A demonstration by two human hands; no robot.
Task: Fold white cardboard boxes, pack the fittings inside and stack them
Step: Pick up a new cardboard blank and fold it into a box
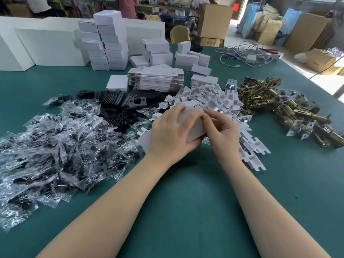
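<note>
A white cardboard box (pixel 193 128) is held above the green table (pixel 186 202) between both hands. My left hand (pixel 170 131) grips it from the left, fingers curled over its top. My right hand (pixel 222 131) pinches a flap at its right end. Behind the hands lies a heap of white folded inserts (pixel 210 97). Brass latch fittings (pixel 275 107) are piled at the right. Small plastic bags of black parts (pixel 55 146) spread at the left, with black plates (pixel 121 101) beyond them.
A stack of flat unfolded boxes (pixel 158 79) sits mid-table. Finished boxes (pixel 107 43) are stacked at the back, beside large white cartons (pixel 46 47). Cables (pixel 247 53) lie at the back right. The table's right edge (pixel 316 86) is near the fittings.
</note>
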